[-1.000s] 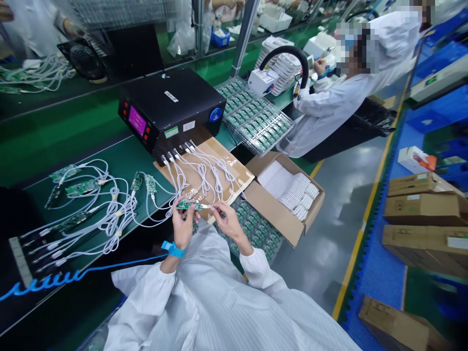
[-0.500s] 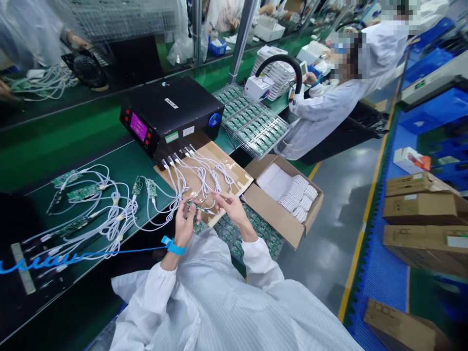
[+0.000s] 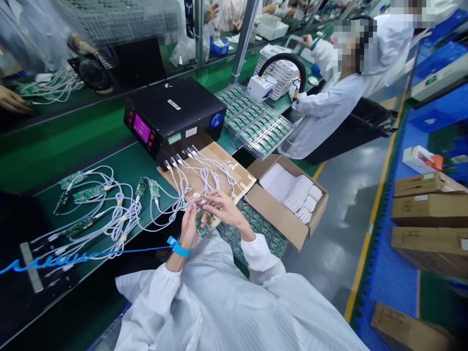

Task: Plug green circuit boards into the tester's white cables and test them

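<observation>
My left hand (image 3: pixel 189 225), with a blue wrist strap (image 3: pixel 179 247), is closed on a green circuit board (image 3: pixel 202 228) above my lap. Close against it, my right hand (image 3: pixel 224 208) has its fingers pressed together at the board's upper side; what they grip is too small to tell. Just beyond my hands, white cables (image 3: pixel 204 178) run over a brown cardboard sheet (image 3: pixel 234 170) to the front of a black box (image 3: pixel 175 109) with a pink display. Several boards with white cables (image 3: pixel 120 214) lie on the green bench to the left.
An open carton (image 3: pixel 270 214) of white cables stands right of my knees, beside a tray of boards (image 3: pixel 252 219). More trays of boards (image 3: pixel 256 119) lie past the black box. A co-worker in white (image 3: pixel 329 107) sits at the back right. Cartons (image 3: pixel 427 209) line the blue rack.
My right hand has moved left, up against my left hand and the board. The co-worker's arm has reached up and away. The view has shifted slightly.
</observation>
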Motion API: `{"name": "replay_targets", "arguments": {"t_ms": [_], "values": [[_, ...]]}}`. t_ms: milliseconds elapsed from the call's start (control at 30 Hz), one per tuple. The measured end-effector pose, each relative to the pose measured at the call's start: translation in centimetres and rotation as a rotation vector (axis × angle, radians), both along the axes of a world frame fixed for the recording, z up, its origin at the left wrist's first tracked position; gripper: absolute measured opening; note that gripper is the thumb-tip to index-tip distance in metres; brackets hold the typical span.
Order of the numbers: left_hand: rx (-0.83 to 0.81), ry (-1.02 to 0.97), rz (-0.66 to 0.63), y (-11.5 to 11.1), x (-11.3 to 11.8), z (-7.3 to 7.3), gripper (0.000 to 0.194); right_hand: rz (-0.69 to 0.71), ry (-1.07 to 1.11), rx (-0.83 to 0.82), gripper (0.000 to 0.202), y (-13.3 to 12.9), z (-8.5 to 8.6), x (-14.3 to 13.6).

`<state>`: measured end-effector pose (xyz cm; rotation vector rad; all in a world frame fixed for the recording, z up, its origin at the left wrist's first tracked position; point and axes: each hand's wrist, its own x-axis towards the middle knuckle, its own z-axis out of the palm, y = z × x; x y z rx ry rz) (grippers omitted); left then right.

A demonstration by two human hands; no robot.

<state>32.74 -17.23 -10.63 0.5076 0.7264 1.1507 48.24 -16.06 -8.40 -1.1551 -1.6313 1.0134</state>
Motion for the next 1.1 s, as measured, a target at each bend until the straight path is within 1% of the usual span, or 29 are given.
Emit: {"name": "replay_targets", "arguments": {"t_ms": [167,367,600,833,900,1033,1100], "values": [[-0.017,-0.01,-0.035,-0.1,0.3,0.3,0.052,-0.035,-0.028,0.044,0.027,-0.1,0.6,-0.2],[-0.002,0.005,-0.032,-0.1,0.4,0.1,0.052,-0.033,0.016,0.058,0.022,0.1,0.3,-0.2],[0.034,0.001,-0.046,0.0,0.3,-0.5,0.05,0.006,0.0,0.053,0.023,0.3,0.4,0.1],[-0.025,-0.055,-0.062,0.4,0.3,0.1,0.05,0.005,-0.037,0.137,0.024,0.5,0.0,0.1],[-0.039,-0.065,-0.067,0.5,0.4,0.3,0.049,-0.006,-0.03,0.119,0.024,0.5,0.0,0.3],[-0.039,-0.069,-0.085,0.6,0.5,0.4,0.047,-0.002,-0.001,0.023,0.029,0.5,0.1,0.9],[-0.036,-0.071,-0.089,0.7,0.5,0.4,0.047,-0.005,0.011,0.021,0.03,0.5,0.2,1.1]]}}
